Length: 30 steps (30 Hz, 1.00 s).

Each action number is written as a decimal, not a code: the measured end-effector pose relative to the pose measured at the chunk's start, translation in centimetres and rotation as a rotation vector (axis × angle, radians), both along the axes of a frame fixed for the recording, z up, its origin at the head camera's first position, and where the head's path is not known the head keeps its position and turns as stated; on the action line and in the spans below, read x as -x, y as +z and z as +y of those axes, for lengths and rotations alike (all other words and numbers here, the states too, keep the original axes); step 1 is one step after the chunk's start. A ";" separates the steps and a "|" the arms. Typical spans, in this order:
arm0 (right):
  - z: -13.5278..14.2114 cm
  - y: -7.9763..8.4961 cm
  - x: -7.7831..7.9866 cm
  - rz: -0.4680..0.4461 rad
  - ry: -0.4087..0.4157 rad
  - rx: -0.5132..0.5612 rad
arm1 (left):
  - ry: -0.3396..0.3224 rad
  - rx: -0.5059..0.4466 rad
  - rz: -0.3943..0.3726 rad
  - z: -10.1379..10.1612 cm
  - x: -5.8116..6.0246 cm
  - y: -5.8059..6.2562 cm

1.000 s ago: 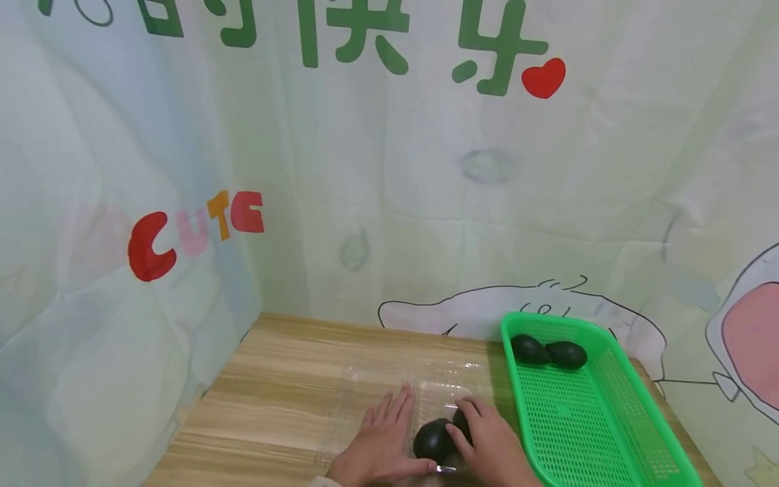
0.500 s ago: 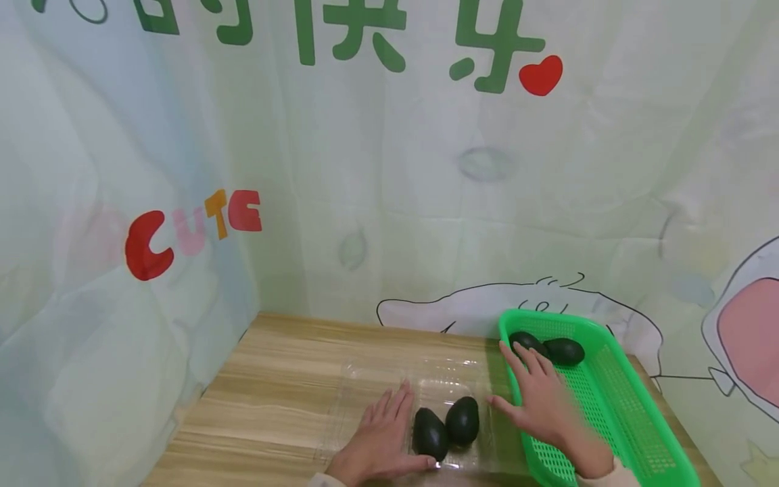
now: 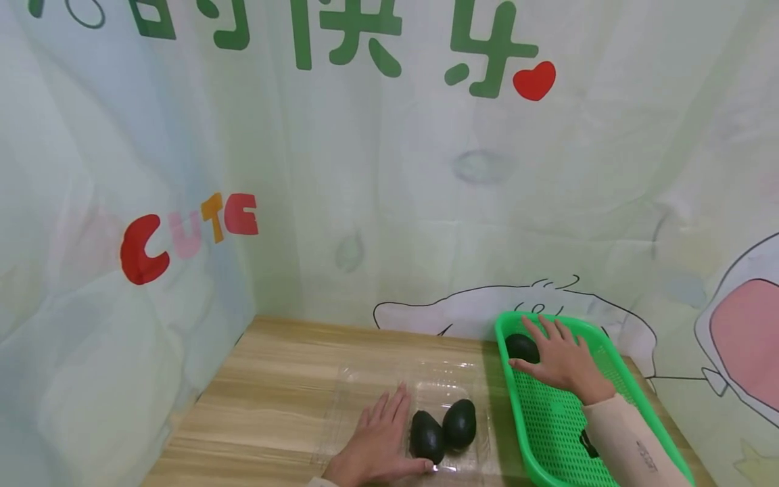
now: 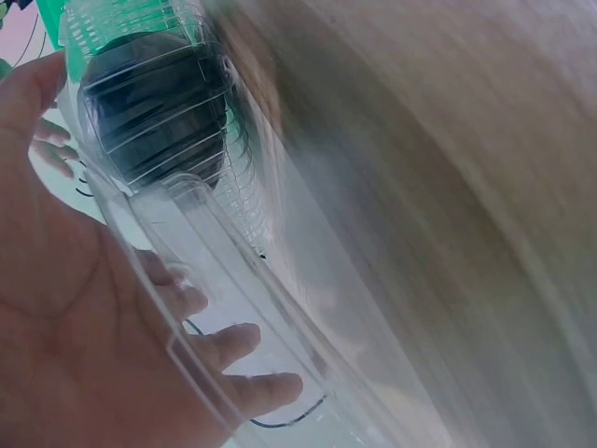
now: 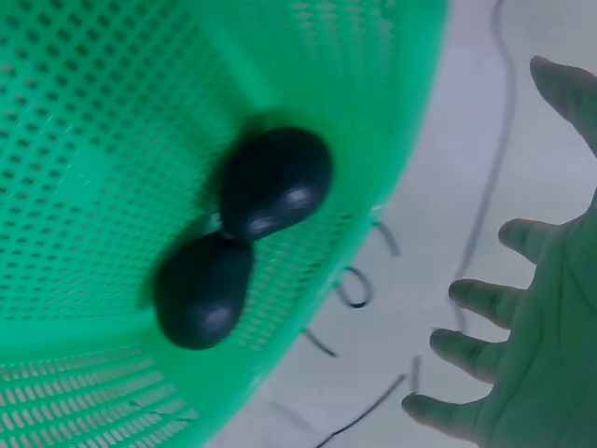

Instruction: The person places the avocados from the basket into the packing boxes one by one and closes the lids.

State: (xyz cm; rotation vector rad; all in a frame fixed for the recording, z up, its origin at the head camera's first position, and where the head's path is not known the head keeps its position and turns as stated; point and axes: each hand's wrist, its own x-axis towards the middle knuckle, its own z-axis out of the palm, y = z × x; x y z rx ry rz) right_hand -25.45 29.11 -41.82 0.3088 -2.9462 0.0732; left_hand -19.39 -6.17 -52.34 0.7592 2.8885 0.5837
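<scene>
My left hand [image 3: 379, 436] lies with straight fingers on a clear plastic clamshell box [image 3: 447, 387]. Two dark avocados [image 3: 459, 425] sit side by side in the box, right of that hand. The left wrist view shows the palm [image 4: 75, 308] along the box edge, an avocado [image 4: 154, 110] behind the clear wall. Fingers spread, my right hand [image 3: 562, 362] hovers over the far end of a green basket [image 3: 518, 423], holding nothing. Two more avocados lie touching in the basket; the right wrist view shows both, one upper [image 5: 277, 182] and one lower [image 5: 202, 291].
A wood-grain table [image 3: 274, 399] carries the box and the basket. Behind it hangs a printed cloth backdrop [image 3: 365, 169], close to the basket's far rim. The basket's raised sides stand right of the box.
My right hand has let go of an avocado in the box and moved right and away, over the basket. My left hand has stayed on the box.
</scene>
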 end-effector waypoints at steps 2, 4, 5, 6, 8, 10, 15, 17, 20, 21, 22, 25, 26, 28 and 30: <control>0.4 -0.4 0.6 -0.023 -0.004 0.006 | 0.002 -0.001 -0.005 0.0 0.0 0.0; 0.8 -0.8 1.2 -0.044 -0.009 0.014 | 0.004 0.000 -0.008 0.0 0.0 0.0; 1.0 -1.0 1.5 -0.054 -0.014 0.018 | 0.005 -0.001 -0.010 0.0 0.0 0.0; 1.3 -1.2 1.8 -0.066 -0.021 0.021 | 0.006 -0.001 -0.012 0.0 0.0 0.0; 1.8 -1.6 2.4 -0.087 -0.034 0.034 | 0.006 -0.002 -0.013 -0.1 0.0 0.0; 2.3 -1.9 3.1 -0.118 -0.054 0.051 | 0.006 0.000 -0.008 -0.1 -0.1 0.0; 3.6 -2.6 4.2 -0.207 -0.089 0.087 | 0.008 -0.008 -0.005 -0.1 -0.2 0.1; 4.2 -2.9 4.4 -0.240 -0.097 0.098 | 0.007 -0.013 -0.004 -0.1 -0.2 0.2; 5.1 -3.5 4.7 -0.281 -0.110 0.117 | 0.004 -0.015 -0.003 -0.1 -0.2 0.2; 5.4 -3.7 4.8 -0.293 -0.113 0.122 | 0.004 -0.016 -0.003 -0.1 -0.1 0.1; 5.6 -3.8 4.9 -0.302 -0.115 0.128 | 0.003 -0.011 0.000 0.0 -0.1 0.1; 6.2 -4.2 5.1 -0.319 -0.110 0.136 | 0.005 -0.006 0.000 0.0 -0.1 0.1; 6.3 -4.3 5.2 -0.321 -0.105 0.141 | 0.006 -0.007 0.001 0.0 -0.2 0.1; 6.5 -4.5 5.2 -0.327 -0.095 0.144 | 0.008 -0.009 0.005 0.0 -0.2 0.1; 6.7 -4.6 5.2 -0.337 -0.090 0.142 | 0.009 -0.010 0.009 0.0 -0.4 0.1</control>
